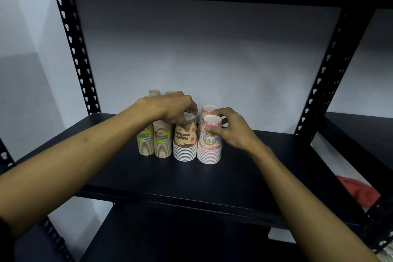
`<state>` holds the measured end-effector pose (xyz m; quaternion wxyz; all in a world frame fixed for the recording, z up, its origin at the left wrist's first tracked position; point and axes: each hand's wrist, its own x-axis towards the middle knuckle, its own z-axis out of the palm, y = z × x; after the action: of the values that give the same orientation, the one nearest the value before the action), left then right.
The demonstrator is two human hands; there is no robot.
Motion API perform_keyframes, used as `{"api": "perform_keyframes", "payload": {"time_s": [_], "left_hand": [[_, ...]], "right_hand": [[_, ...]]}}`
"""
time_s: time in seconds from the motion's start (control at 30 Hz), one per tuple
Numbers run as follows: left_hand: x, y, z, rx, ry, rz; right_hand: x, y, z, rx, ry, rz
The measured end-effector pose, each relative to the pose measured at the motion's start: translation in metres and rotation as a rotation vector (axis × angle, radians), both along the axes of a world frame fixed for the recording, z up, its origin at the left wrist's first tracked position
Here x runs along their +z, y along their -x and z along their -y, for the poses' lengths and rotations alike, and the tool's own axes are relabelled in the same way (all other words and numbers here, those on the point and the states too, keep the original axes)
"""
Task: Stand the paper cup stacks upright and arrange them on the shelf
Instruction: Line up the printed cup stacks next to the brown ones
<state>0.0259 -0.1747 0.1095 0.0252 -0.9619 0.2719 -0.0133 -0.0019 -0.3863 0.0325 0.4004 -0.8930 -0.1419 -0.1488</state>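
Two hands steady the front stacks on the shelf (244, 166); left hand (170, 108) pinches the brown cup stack (184, 140), right hand (230, 127) pinches the pink cup stack (209, 144) at three o'clock, likely squaring the row; both stand vertical, rims down, bases up.

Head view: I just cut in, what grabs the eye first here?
Two bare hands meet mid-shelf over a tight cluster of upside-down cup stacks. The left hand pinches the top of the yellow-and-brown stack, and the right hand grips the front pink stack, with a second pink stack just behind. Two tan stacks stand at the cluster's left on the black shelf.
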Motion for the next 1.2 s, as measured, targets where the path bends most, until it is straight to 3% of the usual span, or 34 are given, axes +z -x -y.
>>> {"api": "perform_keyframes", "payload": {"time_s": [1.2], "left_hand": [[-0.002, -0.007, -0.004, -0.022, 0.059, -0.01]], "right_hand": [[-0.005, -0.003, -0.004, 0.005, -0.069, 0.019]]}}
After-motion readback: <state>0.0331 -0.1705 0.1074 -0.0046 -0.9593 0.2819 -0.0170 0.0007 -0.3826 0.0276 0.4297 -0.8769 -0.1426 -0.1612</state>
